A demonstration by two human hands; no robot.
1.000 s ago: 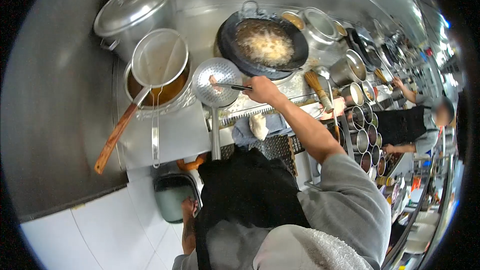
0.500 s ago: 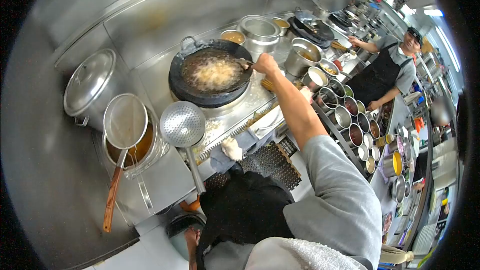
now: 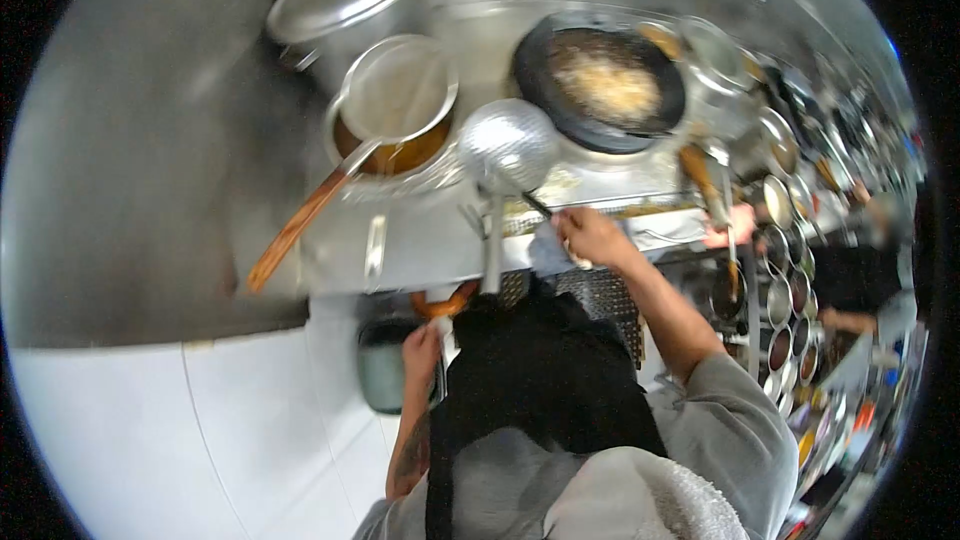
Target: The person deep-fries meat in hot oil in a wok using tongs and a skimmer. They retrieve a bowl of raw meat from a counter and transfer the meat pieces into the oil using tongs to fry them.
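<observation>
Utensil (image 3: 538,205) slanted forward-left from our right hand (image 3: 592,237), fingers closed round its near end, toward the skimmer (image 3: 508,143); our left hand (image 3: 422,351) was farther off, its grip unclear to us.

Upper garment: grey top (image 3: 735,430), short right sleeve (image 3: 738,410), loose cut, creased. Over it, a black apron (image 3: 550,370), matte, covering the torso. White towel (image 3: 625,500) at the collar, looped pile along one edge. Left forearm (image 3: 412,430) bears a dark marking (image 3: 410,457), design blurred. Left grip (image 3: 422,347) and right grip (image 3: 593,237): bare hands.
</observation>
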